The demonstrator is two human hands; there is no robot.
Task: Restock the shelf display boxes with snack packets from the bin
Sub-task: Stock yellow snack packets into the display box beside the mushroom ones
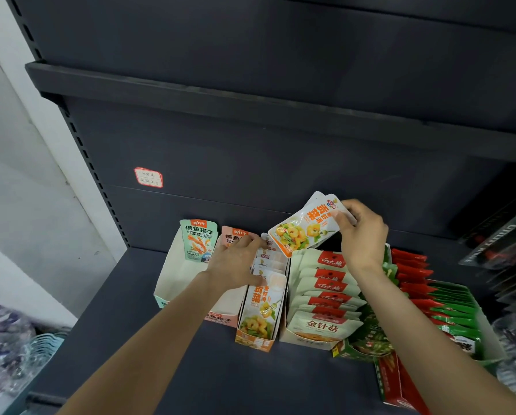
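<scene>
My right hand (361,232) pinches a small stack of orange-and-white snack packets (306,226), held tilted above the back of the narrow orange display box (258,339). My left hand (235,263) rests on the upright packets in that box (262,307), fingers pressing them toward the front. The bin is out of view.
A mint box (168,283) with one green packet (197,242) and a pink box (221,317) stand to the left. Right of the orange box are a white-and-red packet box (322,327) and green and red packet boxes (448,313). Dark shelf board (173,363) lies in front.
</scene>
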